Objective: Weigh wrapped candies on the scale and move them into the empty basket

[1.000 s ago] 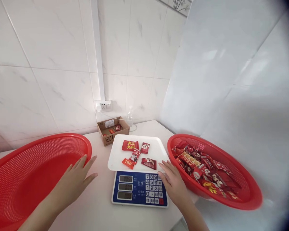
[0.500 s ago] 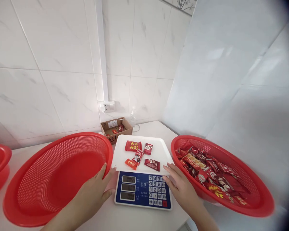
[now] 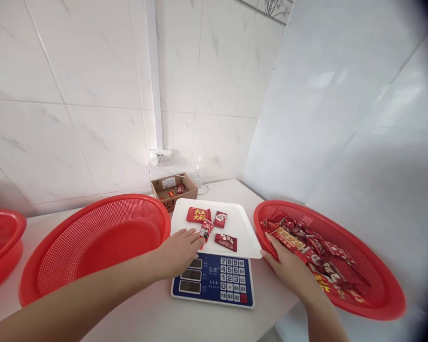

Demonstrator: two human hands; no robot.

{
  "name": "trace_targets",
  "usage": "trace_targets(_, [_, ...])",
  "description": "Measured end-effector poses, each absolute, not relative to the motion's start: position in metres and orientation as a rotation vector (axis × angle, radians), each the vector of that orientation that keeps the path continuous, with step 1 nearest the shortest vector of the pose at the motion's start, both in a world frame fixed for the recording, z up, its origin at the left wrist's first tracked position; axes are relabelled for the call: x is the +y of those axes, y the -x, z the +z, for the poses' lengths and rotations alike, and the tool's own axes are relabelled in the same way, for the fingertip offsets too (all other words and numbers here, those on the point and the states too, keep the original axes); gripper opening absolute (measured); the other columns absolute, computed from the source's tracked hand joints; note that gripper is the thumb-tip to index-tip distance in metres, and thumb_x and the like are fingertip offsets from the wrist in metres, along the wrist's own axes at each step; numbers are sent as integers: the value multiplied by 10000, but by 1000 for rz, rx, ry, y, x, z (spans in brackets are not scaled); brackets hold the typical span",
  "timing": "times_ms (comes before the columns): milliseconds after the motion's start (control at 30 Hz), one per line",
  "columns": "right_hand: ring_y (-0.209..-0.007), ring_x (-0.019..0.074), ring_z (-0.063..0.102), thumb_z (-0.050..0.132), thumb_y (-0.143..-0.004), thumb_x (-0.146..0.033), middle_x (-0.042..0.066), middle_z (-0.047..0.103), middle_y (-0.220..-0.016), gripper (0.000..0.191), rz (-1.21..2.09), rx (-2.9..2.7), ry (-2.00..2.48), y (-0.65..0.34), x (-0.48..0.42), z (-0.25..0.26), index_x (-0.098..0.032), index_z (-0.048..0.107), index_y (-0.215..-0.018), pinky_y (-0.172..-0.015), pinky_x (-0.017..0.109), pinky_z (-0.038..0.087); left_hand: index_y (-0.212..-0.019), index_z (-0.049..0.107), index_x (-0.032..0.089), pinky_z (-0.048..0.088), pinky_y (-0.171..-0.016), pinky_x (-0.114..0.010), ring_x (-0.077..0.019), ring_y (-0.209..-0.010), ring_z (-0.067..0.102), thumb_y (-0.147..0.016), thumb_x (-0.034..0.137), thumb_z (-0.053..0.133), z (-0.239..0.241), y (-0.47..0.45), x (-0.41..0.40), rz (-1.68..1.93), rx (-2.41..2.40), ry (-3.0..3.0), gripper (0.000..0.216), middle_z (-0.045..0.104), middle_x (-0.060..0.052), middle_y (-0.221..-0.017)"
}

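A digital scale [image 3: 214, 303] with a white tray [image 3: 248, 237] stands in front of me. Several wrapped snacks are on the tray: a large red packet [image 3: 199, 214] with yellow characters, a small red packet [image 3: 220, 219], a patterned packet [image 3: 206, 228] and a dark red packet [image 3: 226, 242]. My left hand [image 3: 180, 251] reaches over the tray's front left, fingers stretched out beside the patterned packet. It hides most of an orange-red packet there. My right hand [image 3: 288, 270] is at the near left rim of the right basket [image 3: 385, 285], fingers apart, thumb close to the tray's corner.
Many red snack packets [image 3: 330, 268] fill the right basket. Left of the scale stands a red basket [image 3: 121, 244], with another red basket [image 3: 7, 223] at the far left. Behind the scale are a cardboard box [image 3: 174, 190] holding a few packets and a clear bottle [image 3: 198, 173].
My left hand has moved right and forward from the tray's left edge onto the orange-red packet. My right hand has moved right, from the tray's corner to the basket rim.
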State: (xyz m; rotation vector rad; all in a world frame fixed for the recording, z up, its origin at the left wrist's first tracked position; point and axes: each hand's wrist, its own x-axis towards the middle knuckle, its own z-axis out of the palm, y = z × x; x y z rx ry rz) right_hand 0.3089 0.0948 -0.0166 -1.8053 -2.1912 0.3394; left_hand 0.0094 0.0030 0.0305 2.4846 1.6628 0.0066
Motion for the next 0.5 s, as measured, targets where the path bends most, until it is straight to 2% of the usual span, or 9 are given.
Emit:
trace_targets(167, [-1141, 292, 539, 354, -857, -472, 108, 554, -1285, 593, 365, -2215, 1733, -312, 95, -18, -210, 364, -1389, -897, 433, 434, -1319, 375, 197, 418, -916, -394, -280, -1126, 534, -851, 212, 431, 24, -10, 23, 12, 1682, -2414, 472, 568, -136, -1227])
trace_targets(267, [-1121, 290, 553, 354, -853, -480, 103, 576, -1258, 588, 370, -2219, 1731, -313, 94, -17, -215, 385, -1377, -881, 417, 441, -1280, 411, 241, 457, -842, -376, -274, -1046, 578, -852, 229, 426, 27, -6, 25, 17, 1698, -2362, 429, 599, -108, -1137])
trace_targets(500, [-1148, 303, 532, 291, -866, -515, 99, 554, -1283, 608, 397, -2215, 1834, -309, 93, -16, -234, 333, -1404, -908, 446, 413, -1179, 499, 254, 497, -761, -302, -200, -892, 628, -841, 165, 419, 39, -1, 25, 77, 1785, -2306, 359, 539, -76, -1154])
